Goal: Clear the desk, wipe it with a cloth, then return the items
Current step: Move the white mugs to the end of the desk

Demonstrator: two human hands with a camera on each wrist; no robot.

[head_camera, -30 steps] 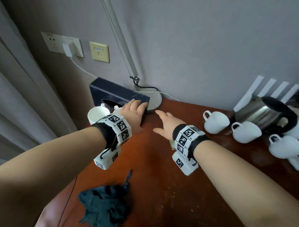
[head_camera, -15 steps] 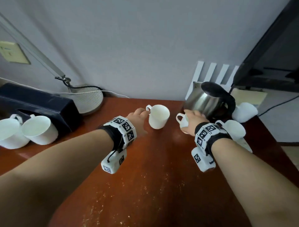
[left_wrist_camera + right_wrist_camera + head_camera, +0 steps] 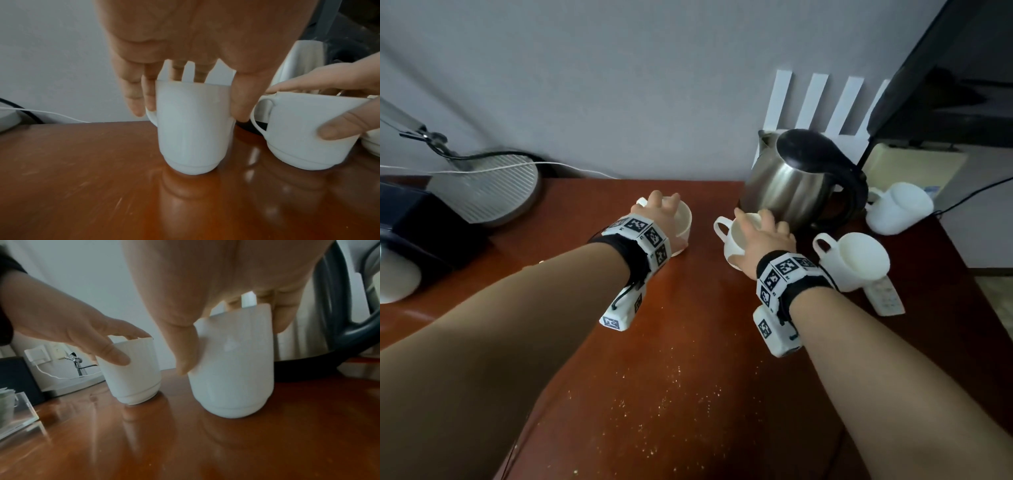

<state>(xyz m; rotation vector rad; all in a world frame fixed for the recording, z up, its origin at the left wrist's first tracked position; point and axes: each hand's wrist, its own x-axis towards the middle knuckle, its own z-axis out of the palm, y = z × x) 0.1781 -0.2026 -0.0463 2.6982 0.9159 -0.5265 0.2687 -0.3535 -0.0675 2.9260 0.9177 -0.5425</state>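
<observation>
Two hands are reaching forward over the red-brown desk in the head view, each arching down over a white cup. The left hand is gripping the left cup from above, fingers draped over its rim. The right hand is clasping the right cup, which is standing just in front of the steel kettle. Another cup is lying tilted near the right wrist.

The left wrist view is showing the left hand with its thumb on one side of the left cup and fingers on the other, the cup resting upright on the desk.

The right wrist view is showing the right hand curling thumb and fingers round the right cup, also standing on the desk, with the left cup close beside it, not touching.
</observation>
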